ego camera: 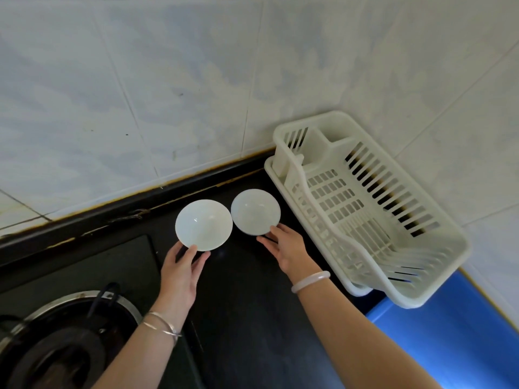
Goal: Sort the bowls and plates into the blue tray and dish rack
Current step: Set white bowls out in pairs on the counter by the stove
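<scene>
The head camera looks down at a black countertop (247, 304) set against a wall of pale, marbled tiles (168, 94). Two small white bowls sit side by side near the back of the counter, their rims touching or almost touching.

The left hand (179, 273) reaches to the left bowl (204, 225) and grips its near rim: the thumb lies over the edge into the bowl, and the other fingers curl along the outside beneath. Thin silver bangles (163, 328) circle that wrist.

The right hand (286, 248) reaches to the right bowl (255, 211) and pinches its near rim in the same way, thumb on top at the edge, fingers spread below and beside it. A pale, smooth bangle (310, 281) sits on that wrist. Whether either bowl is lifted off the counter cannot be told.

Just right of the right bowl stands a cream plastic dish rack (365, 209) with slotted walls, resting on its matching drip tray. No dishes are in it. Its near end overlaps the corner of a blue tray (438, 341) that lies at the lower right of the view.

At the lower left, part of a gas burner (64, 338) with a metal ring and dark pan support is visible, set into the stove top.
</scene>
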Tool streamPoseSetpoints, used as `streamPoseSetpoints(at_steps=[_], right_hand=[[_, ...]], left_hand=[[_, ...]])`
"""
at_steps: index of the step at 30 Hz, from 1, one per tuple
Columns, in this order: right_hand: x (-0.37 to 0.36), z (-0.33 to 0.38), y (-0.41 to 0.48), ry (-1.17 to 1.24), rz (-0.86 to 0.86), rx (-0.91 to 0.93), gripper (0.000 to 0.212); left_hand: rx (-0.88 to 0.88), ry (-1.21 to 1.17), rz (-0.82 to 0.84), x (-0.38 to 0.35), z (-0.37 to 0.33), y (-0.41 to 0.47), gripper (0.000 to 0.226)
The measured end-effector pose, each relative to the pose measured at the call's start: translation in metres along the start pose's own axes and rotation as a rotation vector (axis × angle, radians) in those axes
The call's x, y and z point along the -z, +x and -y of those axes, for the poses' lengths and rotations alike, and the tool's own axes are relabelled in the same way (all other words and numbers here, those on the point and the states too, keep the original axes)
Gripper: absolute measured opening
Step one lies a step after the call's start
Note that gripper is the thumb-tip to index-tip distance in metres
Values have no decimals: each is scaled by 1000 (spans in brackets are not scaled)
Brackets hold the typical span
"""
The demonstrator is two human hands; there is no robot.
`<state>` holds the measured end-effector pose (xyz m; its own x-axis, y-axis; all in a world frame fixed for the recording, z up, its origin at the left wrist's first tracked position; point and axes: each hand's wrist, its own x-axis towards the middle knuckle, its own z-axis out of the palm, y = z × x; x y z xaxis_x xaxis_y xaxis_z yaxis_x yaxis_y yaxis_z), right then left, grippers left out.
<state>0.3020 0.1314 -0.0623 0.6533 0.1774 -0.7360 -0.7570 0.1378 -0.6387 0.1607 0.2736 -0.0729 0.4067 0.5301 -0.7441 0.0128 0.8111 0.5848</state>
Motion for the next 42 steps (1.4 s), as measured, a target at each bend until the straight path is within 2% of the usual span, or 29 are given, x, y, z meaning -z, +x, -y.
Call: streamPoseSetpoints(at_steps=[13,28,35,39,42], right_hand=[[-43,22,24,-20,-11,28,40],[-58,25,37,-28,7,41,41],[-53,32,17,-186,81,-6,47],[-39,36,-9,-355,123,52,51],[-17,35,-42,-475,136,128,46]], left_hand=[[3,-168,-63,-34,-13,12,41],[-8,-209,-74,-42,-20,23,42],[-42,-123,-84,-45,-20,14,43],[-99,44,-20,-38,-18,-7,48],[-104,195,49,-34,-10,-33,47]])
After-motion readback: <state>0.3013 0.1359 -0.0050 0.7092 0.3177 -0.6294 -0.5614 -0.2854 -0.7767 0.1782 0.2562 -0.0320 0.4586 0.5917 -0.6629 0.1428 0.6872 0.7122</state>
